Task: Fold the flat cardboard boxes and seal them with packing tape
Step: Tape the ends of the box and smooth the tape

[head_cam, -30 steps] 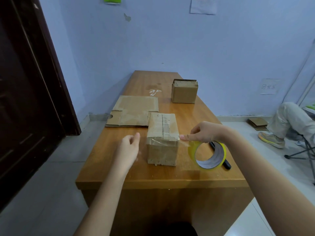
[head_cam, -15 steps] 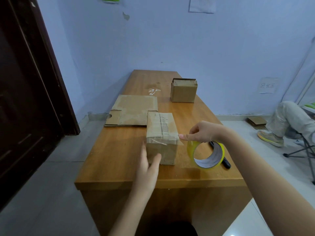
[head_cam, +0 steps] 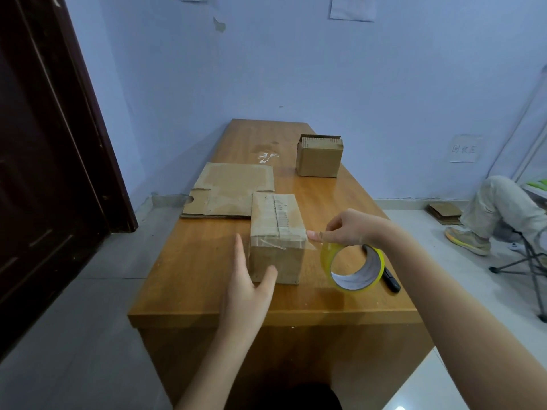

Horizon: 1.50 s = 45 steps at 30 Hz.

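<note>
A folded cardboard box stands on the wooden table, with clear tape across its top and near face. My left hand lies flat with straight fingers against the box's near left corner, thumb on the front face. My right hand pinches the tape strip at the box's right top edge. The yellow tape roll hangs from that strip just right of the box. A flat cardboard sheet lies behind the box.
A second folded box stands farther back on the right. A black marker lies right of the roll. A dark door is at left. A seated person's leg and flat cardboard pieces are on the floor at right.
My left hand has come in from the left and now rests against the box's near left side. My right hand and the tape roll have stayed almost still.
</note>
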Tool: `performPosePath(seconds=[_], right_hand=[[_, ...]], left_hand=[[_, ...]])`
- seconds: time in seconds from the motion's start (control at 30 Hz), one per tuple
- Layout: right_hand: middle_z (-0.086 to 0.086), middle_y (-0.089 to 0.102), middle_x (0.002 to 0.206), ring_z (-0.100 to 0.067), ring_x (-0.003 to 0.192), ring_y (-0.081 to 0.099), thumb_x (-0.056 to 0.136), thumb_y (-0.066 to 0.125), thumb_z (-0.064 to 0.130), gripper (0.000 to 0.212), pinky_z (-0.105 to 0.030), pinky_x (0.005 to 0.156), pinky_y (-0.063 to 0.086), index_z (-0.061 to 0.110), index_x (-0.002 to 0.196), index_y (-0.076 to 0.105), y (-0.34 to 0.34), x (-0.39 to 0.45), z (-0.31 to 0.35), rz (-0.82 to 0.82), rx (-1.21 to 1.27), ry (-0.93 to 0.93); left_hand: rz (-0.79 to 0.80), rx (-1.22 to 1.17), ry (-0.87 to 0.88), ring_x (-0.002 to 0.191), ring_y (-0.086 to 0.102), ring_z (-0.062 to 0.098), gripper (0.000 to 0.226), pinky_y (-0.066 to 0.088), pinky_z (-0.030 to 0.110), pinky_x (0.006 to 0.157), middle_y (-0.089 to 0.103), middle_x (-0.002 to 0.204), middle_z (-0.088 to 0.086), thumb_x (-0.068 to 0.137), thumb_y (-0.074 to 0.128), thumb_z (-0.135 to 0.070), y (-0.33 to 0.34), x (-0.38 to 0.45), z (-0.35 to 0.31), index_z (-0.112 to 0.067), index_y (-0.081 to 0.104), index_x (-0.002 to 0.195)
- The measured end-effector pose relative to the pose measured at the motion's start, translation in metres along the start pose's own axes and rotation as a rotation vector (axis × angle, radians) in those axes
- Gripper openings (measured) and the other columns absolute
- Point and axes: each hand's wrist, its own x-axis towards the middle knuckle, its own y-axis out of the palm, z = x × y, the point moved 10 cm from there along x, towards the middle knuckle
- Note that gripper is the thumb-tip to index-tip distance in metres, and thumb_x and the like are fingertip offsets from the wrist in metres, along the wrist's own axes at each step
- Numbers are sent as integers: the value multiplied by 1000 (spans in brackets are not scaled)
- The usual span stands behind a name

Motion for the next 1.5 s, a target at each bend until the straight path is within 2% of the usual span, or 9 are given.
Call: performPosePath(seconds=[0.13,0.27,0.5,0.67,0.9,1.03,1.23,1.37,1.5], right_hand=[[10,45,62,-7,61,43,71,58,75,53,-22,56,34,23,62,51,-3,-2,1,-13,-5,8],[10,41,58,-8,57,40,74,60,71,53,-23,53,31,22,58,46,-7,-6,6,-39,-14,-3],[9,43,61,-7,59,41,75,58,71,53,-22,54,32,21,60,47,-6,-9,7,-42,-20,-3],[9,42,61,-7,58,40,75,58,70,54,-22,52,31,20,61,46,-9,-12,7,-56,-23,-2],[6,57,69,-11,70,54,68,56,78,67,-24,59,39,12,77,66,-1,-5,3,-94,18,11],[6,60,76,-8,72,54,72,53,77,67,-24,61,41,13,85,66,-2,-7,2,-123,-7,11],[-2,67,88,-14,81,60,71,51,79,75,-30,72,49,10,93,68,-6,-9,-1,-189,-42,21],[1,36,54,-13,53,37,79,57,67,63,-27,54,31,6,65,48,3,-15,-6,-209,208,-46],[-1,19,58,-13,52,22,83,67,43,55,-25,53,22,14,61,26,11,-25,-40,-364,690,-51]], left_hand=[[-75,678,445,140,-7,7,76,-9,30,112,-1,154,-5,93,47,-44,0,5,-64,-20,2,149],[44,1005,503,145,13,12,59,-4,29,116,20,156,0,98,34,-42,23,10,-71,-16,20,150],[43,1043,523,142,23,13,51,6,27,116,29,154,1,99,41,-29,22,12,-87,-16,29,147],[130,1034,571,146,7,13,61,-3,26,113,9,158,-1,101,39,-23,39,11,-84,-17,5,151],[113,1069,575,141,26,12,52,15,25,115,31,153,-1,100,43,-26,37,14,-84,-18,27,148],[115,1125,601,122,46,18,42,31,29,105,54,129,3,94,50,-41,46,23,-104,-13,51,126],[236,1018,538,144,18,20,56,17,29,115,23,156,7,96,49,-36,47,28,-84,-12,31,143],[262,1090,583,145,13,19,59,10,29,116,16,158,7,100,38,-35,50,32,-79,-15,14,151],[295,1145,582,146,7,18,54,6,29,117,10,159,8,104,27,-33,55,36,-69,-13,10,151]])
